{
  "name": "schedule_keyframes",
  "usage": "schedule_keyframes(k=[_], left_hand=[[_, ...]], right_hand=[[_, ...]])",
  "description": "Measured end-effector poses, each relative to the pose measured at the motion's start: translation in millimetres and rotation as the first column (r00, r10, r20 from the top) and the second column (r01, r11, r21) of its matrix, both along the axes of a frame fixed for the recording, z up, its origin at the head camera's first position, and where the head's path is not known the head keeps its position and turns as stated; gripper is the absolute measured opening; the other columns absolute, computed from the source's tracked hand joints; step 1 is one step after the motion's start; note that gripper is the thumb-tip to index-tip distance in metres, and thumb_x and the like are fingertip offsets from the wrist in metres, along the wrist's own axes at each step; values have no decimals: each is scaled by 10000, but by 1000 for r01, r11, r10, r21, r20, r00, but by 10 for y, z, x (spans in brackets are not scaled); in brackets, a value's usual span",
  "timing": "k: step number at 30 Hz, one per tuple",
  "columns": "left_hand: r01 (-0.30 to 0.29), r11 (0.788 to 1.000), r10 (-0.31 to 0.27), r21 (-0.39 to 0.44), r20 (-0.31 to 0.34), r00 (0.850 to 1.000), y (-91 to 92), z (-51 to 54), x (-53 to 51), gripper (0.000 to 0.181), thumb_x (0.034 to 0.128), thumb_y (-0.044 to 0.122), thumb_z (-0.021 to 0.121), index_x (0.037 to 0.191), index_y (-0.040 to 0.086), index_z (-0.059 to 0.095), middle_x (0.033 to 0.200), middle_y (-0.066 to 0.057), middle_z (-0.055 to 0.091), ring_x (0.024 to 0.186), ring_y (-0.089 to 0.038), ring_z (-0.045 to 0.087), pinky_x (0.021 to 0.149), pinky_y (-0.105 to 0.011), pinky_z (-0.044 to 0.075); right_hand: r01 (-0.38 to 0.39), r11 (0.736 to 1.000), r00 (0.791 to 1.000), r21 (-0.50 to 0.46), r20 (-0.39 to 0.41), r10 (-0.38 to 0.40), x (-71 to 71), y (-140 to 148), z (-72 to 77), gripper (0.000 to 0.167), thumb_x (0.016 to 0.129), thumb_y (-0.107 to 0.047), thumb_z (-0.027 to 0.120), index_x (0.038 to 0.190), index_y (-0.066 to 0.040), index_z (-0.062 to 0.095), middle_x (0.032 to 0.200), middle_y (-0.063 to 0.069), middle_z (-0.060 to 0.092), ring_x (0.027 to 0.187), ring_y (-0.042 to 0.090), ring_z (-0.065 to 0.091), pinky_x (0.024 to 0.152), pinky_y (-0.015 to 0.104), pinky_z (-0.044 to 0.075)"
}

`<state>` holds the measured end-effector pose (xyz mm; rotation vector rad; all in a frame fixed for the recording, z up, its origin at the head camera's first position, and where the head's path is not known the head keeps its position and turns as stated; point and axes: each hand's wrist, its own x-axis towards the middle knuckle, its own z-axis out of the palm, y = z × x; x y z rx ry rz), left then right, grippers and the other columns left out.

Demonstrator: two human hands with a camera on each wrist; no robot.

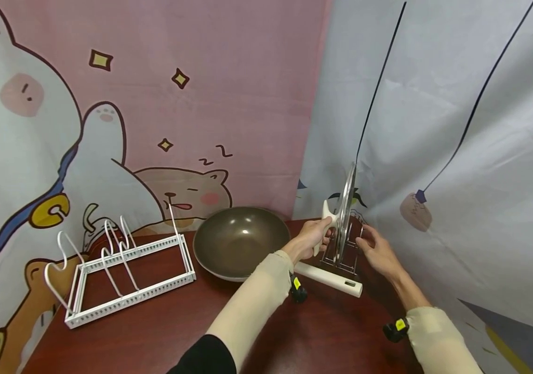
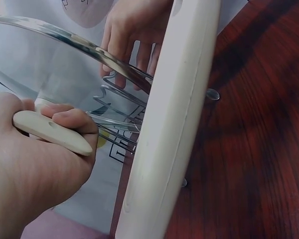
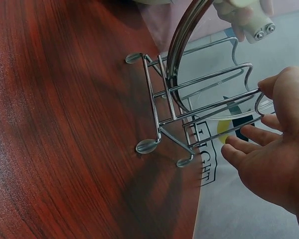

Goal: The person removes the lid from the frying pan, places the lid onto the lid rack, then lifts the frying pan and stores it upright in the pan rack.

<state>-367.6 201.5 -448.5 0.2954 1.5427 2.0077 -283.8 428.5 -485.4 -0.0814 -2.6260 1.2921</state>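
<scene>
A glass lid with a steel rim [image 1: 345,213] [image 3: 178,45] stands upright between the wires of a small metal rack [image 1: 351,267] [image 3: 204,79]. My left hand [image 1: 310,240] [image 2: 45,164] grips the lid's cream handle [image 1: 327,213] [image 2: 52,132], fingers curled round it. At the rack's right side, my right hand [image 1: 381,254] [image 3: 284,149] holds an end wire loop between thumb and index finger, the other fingers loosely extended. The rack's feet rest on the table.
A dark wok [image 1: 240,241] stands left of the rack, its cream handle [image 1: 329,279] [image 2: 172,119] passing in front of the rack. On the brown table [image 1: 154,337], a white rack [image 1: 131,298] with upright loops sits at the left. Printed cloth [image 1: 257,104] hangs behind.
</scene>
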Motion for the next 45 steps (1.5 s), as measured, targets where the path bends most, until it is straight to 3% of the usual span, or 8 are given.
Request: schedule_keyframes(k=[7,19,26,38,45], left_hand=[[-10,1000,10,-7,-6,1000,21,-15,-28,291,1148,386,624,1196,113,712,892,-11,581,653,-57,473,504,-204,391],[7,1000,-7,-10,1,1000,8,0,-25,278,1160,372,602,1194,113,698,913,-13,592,659,-57,468,507,-200,393],[37,999,-37,-19,10,999,-10,27,-39,280,1163,390,592,1149,123,677,896,-19,586,667,-73,488,513,-208,402],[8,999,-8,-48,3,1000,-8,32,-19,306,1128,418,607,1063,132,695,853,11,675,700,-87,641,551,-232,509],[-4,999,5,-46,15,1000,-56,-8,-11,467,1121,437,606,1316,23,702,1016,-56,703,759,-104,676,604,-256,561]], right_hand=[[-2,1000,1000,-2,-2,2,-2,1,-9,708,1197,-276,556,1748,50,253,1702,428,416,1545,598,507,1284,673,431],[2,1000,1000,0,11,-2,-1,-7,-5,707,1202,-291,543,1753,40,248,1712,421,406,1540,591,518,1280,680,435],[6,1000,1000,-15,15,-6,-5,-17,1,709,1199,-274,550,1758,33,240,1734,410,382,1544,576,522,1292,674,426],[8,1000,1000,-10,15,-7,-8,-2,-7,717,1198,-290,553,1754,41,245,1717,425,392,1532,591,526,1281,681,431],[12,1000,1000,-2,14,-12,1,-5,2,712,1192,-276,560,1754,35,251,1734,423,364,1553,602,491,1291,692,411]])
